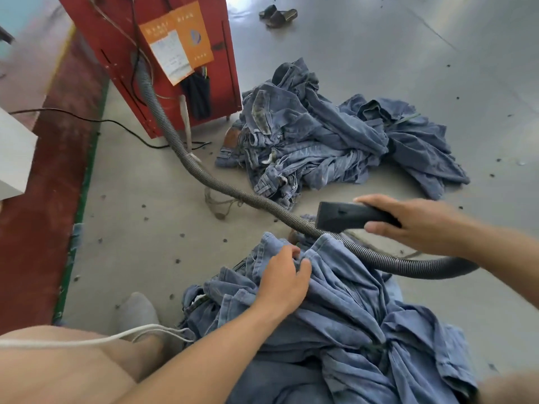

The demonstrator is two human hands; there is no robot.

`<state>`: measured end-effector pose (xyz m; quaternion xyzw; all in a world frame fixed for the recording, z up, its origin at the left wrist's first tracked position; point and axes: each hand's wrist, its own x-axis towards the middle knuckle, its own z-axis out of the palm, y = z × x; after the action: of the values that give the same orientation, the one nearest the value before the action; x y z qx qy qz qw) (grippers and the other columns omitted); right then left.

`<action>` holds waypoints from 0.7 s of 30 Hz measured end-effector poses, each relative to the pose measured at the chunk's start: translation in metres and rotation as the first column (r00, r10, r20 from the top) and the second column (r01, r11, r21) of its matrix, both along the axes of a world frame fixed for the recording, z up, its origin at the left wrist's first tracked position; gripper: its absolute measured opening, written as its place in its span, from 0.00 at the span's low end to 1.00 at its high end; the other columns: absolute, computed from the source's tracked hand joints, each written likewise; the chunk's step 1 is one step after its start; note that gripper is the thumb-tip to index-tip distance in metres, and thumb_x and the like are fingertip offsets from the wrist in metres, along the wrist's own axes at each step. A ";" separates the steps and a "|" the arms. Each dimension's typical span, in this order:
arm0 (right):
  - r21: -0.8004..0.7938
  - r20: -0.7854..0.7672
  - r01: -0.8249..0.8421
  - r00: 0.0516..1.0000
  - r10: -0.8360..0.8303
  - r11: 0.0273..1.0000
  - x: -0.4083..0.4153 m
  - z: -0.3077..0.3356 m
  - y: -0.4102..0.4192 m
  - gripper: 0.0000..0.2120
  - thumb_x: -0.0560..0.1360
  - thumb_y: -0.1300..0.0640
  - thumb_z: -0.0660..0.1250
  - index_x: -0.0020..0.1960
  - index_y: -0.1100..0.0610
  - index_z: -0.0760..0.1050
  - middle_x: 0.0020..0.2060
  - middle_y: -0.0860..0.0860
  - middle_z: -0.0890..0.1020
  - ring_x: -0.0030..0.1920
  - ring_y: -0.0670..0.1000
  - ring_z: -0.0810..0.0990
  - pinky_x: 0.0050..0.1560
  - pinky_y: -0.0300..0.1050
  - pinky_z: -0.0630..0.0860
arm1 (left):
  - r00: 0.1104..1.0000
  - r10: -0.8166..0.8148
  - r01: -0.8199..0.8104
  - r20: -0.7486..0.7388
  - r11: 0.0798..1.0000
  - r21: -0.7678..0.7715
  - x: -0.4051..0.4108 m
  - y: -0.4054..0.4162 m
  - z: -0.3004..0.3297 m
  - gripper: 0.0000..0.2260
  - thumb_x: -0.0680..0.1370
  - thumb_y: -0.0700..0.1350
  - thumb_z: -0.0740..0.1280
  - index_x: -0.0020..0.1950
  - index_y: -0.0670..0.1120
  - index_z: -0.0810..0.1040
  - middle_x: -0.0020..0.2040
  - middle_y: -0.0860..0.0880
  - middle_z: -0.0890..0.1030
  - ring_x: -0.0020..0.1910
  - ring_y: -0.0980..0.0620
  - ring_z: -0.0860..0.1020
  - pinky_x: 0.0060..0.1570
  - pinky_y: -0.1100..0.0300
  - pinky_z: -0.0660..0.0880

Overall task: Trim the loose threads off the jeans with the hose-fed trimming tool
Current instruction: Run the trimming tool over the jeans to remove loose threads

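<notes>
Pinching a bunched fold of the jeans [335,293] on the lap, the left hand [284,282] lifts an edge, probably to expose stray threads. The right hand [420,221] has its grip wrapped round the trimming tool [347,215], held just above the fabric, not touching. Its hose [204,182] trails across the floor [140,176] to the red machine [122,30], slack enough to allow reach.

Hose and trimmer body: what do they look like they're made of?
Hose: looks like flexible ribbed plastic, dark grey and matte; the fine corrugations and its loose curve across the floor suggest it. Trimming tool, gripped by the right hand: probably moulded hard plastic, matte black with smooth flat faces; metal can't be ruled out.
</notes>
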<state>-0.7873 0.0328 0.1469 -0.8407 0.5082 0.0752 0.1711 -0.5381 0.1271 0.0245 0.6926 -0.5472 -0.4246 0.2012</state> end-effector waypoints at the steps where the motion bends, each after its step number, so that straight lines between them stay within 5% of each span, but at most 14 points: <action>1: -0.007 -0.073 -0.007 0.997 0.006 1.000 0.000 -0.012 -0.001 0.32 0.71 0.21 0.46 0.74 0.28 0.54 0.43 0.37 0.80 0.37 0.42 0.77 0.36 0.44 0.71 | 1.000 -0.005 0.005 -0.010 0.999 0.037 -0.005 -0.011 -0.002 0.21 0.83 0.58 0.60 0.73 0.50 0.69 0.67 0.50 0.77 0.68 0.49 0.74 0.65 0.52 0.71; 3: -0.026 -0.133 0.043 0.990 -0.046 0.999 -0.001 -0.032 -0.006 0.34 0.75 0.24 0.53 0.75 0.37 0.56 0.53 0.44 0.83 0.47 0.51 0.81 0.43 0.49 0.74 | 0.996 -0.008 0.023 -0.093 0.987 0.161 -0.013 -0.032 -0.005 0.32 0.82 0.61 0.62 0.81 0.47 0.58 0.76 0.47 0.71 0.75 0.46 0.70 0.69 0.53 0.67; 5: -0.030 -0.066 0.183 0.981 -0.185 0.983 0.000 -0.045 -0.009 0.32 0.76 0.30 0.65 0.70 0.47 0.64 0.52 0.49 0.83 0.49 0.56 0.81 0.46 0.51 0.74 | 0.988 -0.045 0.089 -0.146 0.948 0.307 -0.018 -0.044 -0.008 0.43 0.80 0.61 0.68 0.84 0.45 0.47 0.80 0.44 0.66 0.77 0.44 0.66 0.71 0.53 0.65; 6: -0.015 -0.007 0.254 0.967 -0.254 0.967 0.000 -0.050 -0.010 0.26 0.76 0.34 0.69 0.64 0.51 0.68 0.49 0.50 0.83 0.46 0.57 0.80 0.44 0.51 0.73 | 0.987 -0.101 0.140 -0.122 0.917 0.374 -0.018 -0.047 -0.007 0.45 0.78 0.59 0.71 0.84 0.44 0.49 0.77 0.43 0.68 0.75 0.44 0.69 0.70 0.53 0.68; 9: 0.111 0.190 0.445 0.868 -0.459 0.889 0.001 -0.060 -0.006 0.15 0.74 0.47 0.75 0.49 0.54 0.71 0.40 0.53 0.81 0.38 0.55 0.79 0.35 0.49 0.70 | 0.971 -0.196 0.235 -0.135 0.880 0.413 -0.008 -0.043 -0.007 0.19 0.73 0.51 0.74 0.62 0.46 0.79 0.55 0.44 0.85 0.54 0.49 0.82 0.60 0.49 0.80; 13: 0.318 0.258 0.506 0.768 -0.587 0.802 -0.005 -0.074 0.010 0.14 0.75 0.56 0.76 0.52 0.57 0.72 0.33 0.54 0.85 0.34 0.55 0.85 0.37 0.53 0.80 | 0.930 -0.248 0.331 -0.271 0.886 0.325 -0.004 -0.013 0.008 0.09 0.72 0.43 0.73 0.51 0.49 0.83 0.47 0.48 0.87 0.49 0.51 0.84 0.57 0.47 0.81; 15: 0.342 0.203 0.464 0.813 -0.546 0.817 -0.006 -0.078 0.016 0.16 0.76 0.53 0.76 0.54 0.57 0.70 0.39 0.57 0.84 0.39 0.58 0.84 0.43 0.58 0.81 | 0.882 -0.404 0.452 -0.242 0.869 0.198 -0.003 0.002 0.017 0.09 0.74 0.45 0.72 0.53 0.54 0.82 0.48 0.53 0.84 0.53 0.54 0.80 0.61 0.46 0.78; 17: 0.299 0.145 0.403 0.877 -0.458 0.865 -0.004 -0.074 0.019 0.20 0.77 0.47 0.75 0.56 0.55 0.68 0.45 0.55 0.81 0.42 0.55 0.81 0.43 0.54 0.77 | 0.814 -0.572 0.581 -0.101 0.800 0.152 -0.003 0.014 0.024 0.19 0.77 0.60 0.70 0.68 0.60 0.77 0.54 0.54 0.76 0.61 0.51 0.70 0.67 0.48 0.67; 19: 0.195 0.129 0.324 0.927 -0.352 0.926 -0.003 -0.061 0.020 0.24 0.76 0.39 0.73 0.60 0.51 0.65 0.46 0.51 0.81 0.42 0.50 0.79 0.42 0.48 0.72 | 0.810 -0.587 0.584 -0.008 0.805 0.105 -0.007 0.024 0.028 0.25 0.79 0.69 0.61 0.75 0.65 0.70 0.52 0.56 0.69 0.58 0.52 0.64 0.66 0.51 0.60; 21: 0.059 0.107 0.233 0.965 -0.238 0.971 -0.002 -0.040 0.021 0.28 0.73 0.28 0.65 0.62 0.46 0.62 0.42 0.46 0.80 0.38 0.45 0.78 0.37 0.44 0.71 | 0.827 -0.558 0.560 0.073 0.829 -0.011 -0.016 0.037 0.031 0.21 0.81 0.68 0.57 0.73 0.68 0.72 0.52 0.56 0.68 0.56 0.52 0.62 0.64 0.53 0.59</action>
<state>-0.7897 0.0542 0.1070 -0.7732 0.5921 0.0183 0.2266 -0.5541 0.1641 0.0554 0.5129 -0.7389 -0.4328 0.0607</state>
